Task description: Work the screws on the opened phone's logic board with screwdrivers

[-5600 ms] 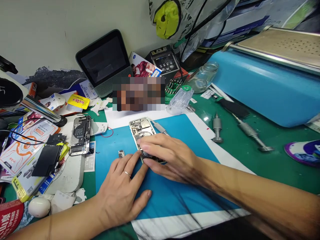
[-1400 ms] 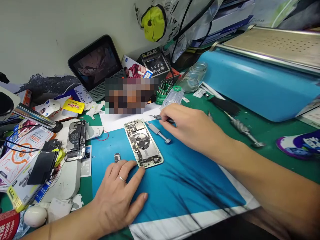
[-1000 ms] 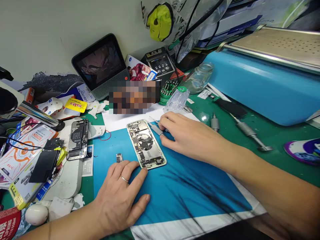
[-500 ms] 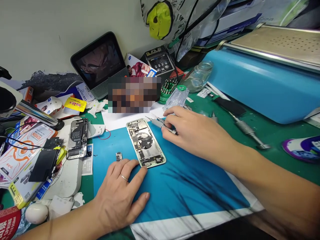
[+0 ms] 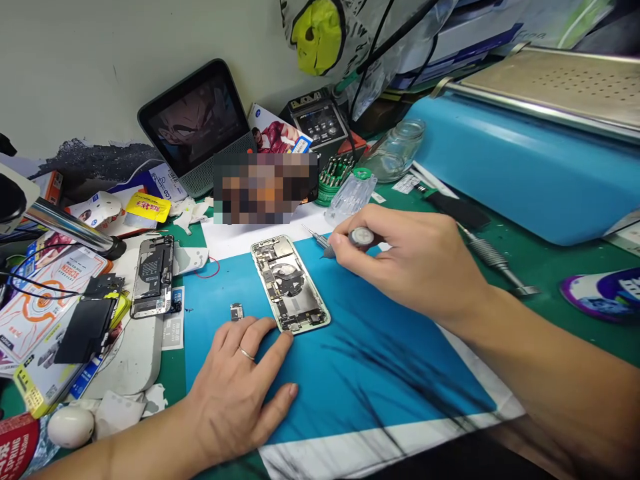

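An opened smartphone (image 5: 306, 293) lies on the blue mat (image 5: 390, 373), its circuit boards and bare metal back plate exposed. My left hand (image 5: 245, 380) rests flat with fingers apart, the index fingertip touching the phone's near left corner. A small metal part (image 5: 237, 311) sits just beyond its knuckles. Right of the phone, my right hand (image 5: 405, 253) grips a screwdriver (image 5: 361, 236) with a round grey end cap, held tilted with its thin tip low over the mat. The pointed metal tip of another tool (image 5: 313, 233) shows beside the fingers; its rest is hidden.
A phone screen assembly (image 5: 153, 275) lies on a white pad at left, near stacked boxes (image 5: 65, 293). Behind stand a tablet display (image 5: 193, 120), a green bit holder (image 5: 334, 180), a clear plastic container (image 5: 353, 197) and a glass jar (image 5: 397, 150). A metal-handled tool (image 5: 493, 257) lies at right.
My right hand has picked up the screwdriver and turned it, so its end cap now faces up between thumb and fingers. My left hand and the phone stay in place.
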A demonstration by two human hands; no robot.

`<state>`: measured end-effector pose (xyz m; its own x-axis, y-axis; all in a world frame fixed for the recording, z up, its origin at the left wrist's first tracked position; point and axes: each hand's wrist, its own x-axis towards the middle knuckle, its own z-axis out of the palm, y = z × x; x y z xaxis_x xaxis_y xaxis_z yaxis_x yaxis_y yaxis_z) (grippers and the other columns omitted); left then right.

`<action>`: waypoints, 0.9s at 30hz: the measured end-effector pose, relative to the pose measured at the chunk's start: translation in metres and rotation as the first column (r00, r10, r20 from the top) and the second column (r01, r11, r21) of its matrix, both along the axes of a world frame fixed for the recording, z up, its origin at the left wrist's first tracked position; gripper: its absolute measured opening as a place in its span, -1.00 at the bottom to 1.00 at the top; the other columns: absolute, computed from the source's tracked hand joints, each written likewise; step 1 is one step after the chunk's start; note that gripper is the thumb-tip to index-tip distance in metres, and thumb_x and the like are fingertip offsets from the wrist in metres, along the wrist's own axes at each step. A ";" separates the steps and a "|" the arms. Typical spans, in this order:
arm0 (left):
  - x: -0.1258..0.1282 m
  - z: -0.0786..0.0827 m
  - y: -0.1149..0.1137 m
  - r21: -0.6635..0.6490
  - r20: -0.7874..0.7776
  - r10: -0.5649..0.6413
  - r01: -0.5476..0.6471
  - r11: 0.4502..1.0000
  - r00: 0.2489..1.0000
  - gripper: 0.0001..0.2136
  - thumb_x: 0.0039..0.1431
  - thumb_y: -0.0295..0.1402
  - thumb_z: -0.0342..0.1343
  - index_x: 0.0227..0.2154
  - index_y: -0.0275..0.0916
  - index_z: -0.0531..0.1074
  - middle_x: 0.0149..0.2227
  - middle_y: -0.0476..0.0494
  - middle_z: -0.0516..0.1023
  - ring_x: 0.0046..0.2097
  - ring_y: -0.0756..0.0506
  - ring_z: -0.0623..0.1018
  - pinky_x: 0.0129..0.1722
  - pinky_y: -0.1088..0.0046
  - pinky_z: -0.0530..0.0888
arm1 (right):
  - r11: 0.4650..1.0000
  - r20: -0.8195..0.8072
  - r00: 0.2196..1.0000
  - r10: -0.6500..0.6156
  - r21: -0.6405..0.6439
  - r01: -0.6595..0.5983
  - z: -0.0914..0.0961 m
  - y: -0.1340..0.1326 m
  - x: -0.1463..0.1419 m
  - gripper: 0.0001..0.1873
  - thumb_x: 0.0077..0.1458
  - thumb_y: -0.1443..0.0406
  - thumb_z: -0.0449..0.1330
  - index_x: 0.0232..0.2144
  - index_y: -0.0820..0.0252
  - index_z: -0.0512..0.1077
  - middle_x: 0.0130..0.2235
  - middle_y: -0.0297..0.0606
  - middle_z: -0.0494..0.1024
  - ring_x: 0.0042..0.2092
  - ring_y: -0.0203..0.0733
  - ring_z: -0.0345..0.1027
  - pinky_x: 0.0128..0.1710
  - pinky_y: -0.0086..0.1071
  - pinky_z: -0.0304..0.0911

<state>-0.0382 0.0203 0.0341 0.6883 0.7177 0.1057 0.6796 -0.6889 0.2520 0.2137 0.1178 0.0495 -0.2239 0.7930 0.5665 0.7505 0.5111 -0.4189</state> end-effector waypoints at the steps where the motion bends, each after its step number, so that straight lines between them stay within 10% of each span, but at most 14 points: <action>1: 0.000 0.000 0.000 0.000 0.001 0.001 -0.001 1.000 1.000 -0.57 0.34 -0.26 0.02 0.19 -0.33 0.31 0.13 -0.40 0.38 0.09 -0.35 0.39 0.01 -0.04 0.41 | 1.000 0.004 1.000 -0.002 -0.005 0.002 -0.001 0.001 0.000 -0.82 0.20 0.28 0.17 -0.47 0.07 0.36 -0.48 -0.32 0.56 -0.49 -0.15 0.43 -0.46 -0.27 0.28; 10: 0.000 0.000 -0.001 0.006 0.019 -0.025 0.025 1.000 0.999 -0.62 0.34 -0.29 0.03 0.15 -0.34 0.34 0.08 -0.39 0.43 0.07 -0.34 0.41 0.00 -0.04 0.43 | 0.995 -0.019 0.997 0.079 -0.057 -0.080 -0.017 0.008 -0.005 -0.61 0.30 0.24 0.09 0.16 0.08 0.31 -0.06 -0.19 0.63 -0.19 -0.04 0.59 -0.21 -0.19 0.46; 16: 0.000 -0.001 0.000 0.052 0.023 -0.035 0.034 0.998 0.999 -0.61 0.35 -0.29 0.01 0.16 -0.34 0.35 0.05 -0.38 0.46 0.06 -0.33 0.44 -0.02 -0.01 0.44 | 0.989 -0.057 0.987 0.148 -0.006 -0.149 -0.019 0.010 -0.007 -0.56 0.31 0.28 0.09 0.22 -0.02 0.29 0.05 -0.24 0.59 0.05 -0.01 0.52 0.06 -0.06 0.45; 27: -0.001 -0.001 -0.002 0.056 0.033 -0.044 0.042 0.998 0.998 -0.60 0.36 -0.29 0.01 0.16 -0.39 0.36 0.05 -0.40 0.46 0.06 -0.35 0.43 -0.02 -0.03 0.43 | 0.989 -0.251 0.961 0.119 -0.056 -0.137 -0.022 -0.002 -0.011 -0.43 0.23 0.32 0.18 0.25 -0.05 0.19 -0.17 -0.29 0.61 -0.31 -0.14 0.55 -0.27 -0.22 0.54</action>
